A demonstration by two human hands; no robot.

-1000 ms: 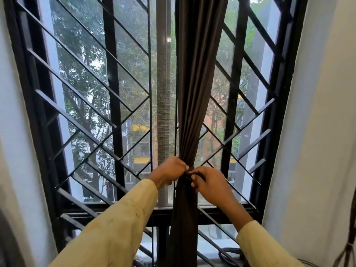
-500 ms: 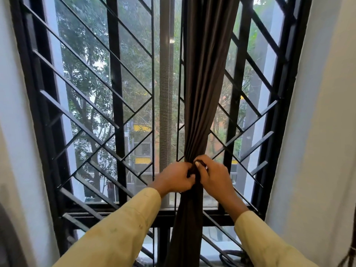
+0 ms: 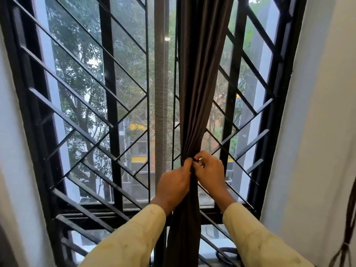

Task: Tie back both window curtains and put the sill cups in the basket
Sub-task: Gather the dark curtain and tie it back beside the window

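A dark brown curtain [image 3: 198, 93] hangs gathered into a narrow bunch in front of the window's middle. My left hand [image 3: 174, 185] grips the bunch from the left at its pinched waist. My right hand [image 3: 210, 172] is closed on the same spot from the right, fingertips pinching a dark tie or fold at the front. Below the hands the curtain [image 3: 183, 237] falls straight down past the sill. No cups or basket are in view.
A black metal window grille [image 3: 107, 105] with diagonal bars fills the frame behind the curtain. White walls [image 3: 317, 132] flank the window on both sides. A dark cord [image 3: 346, 237] hangs at the right edge. A dark cable [image 3: 225, 253] lies low on the sill.
Both hands have shifted slightly right and upward along with the curtain bunch. The right hand's fingers have curled higher over the pinched spot.
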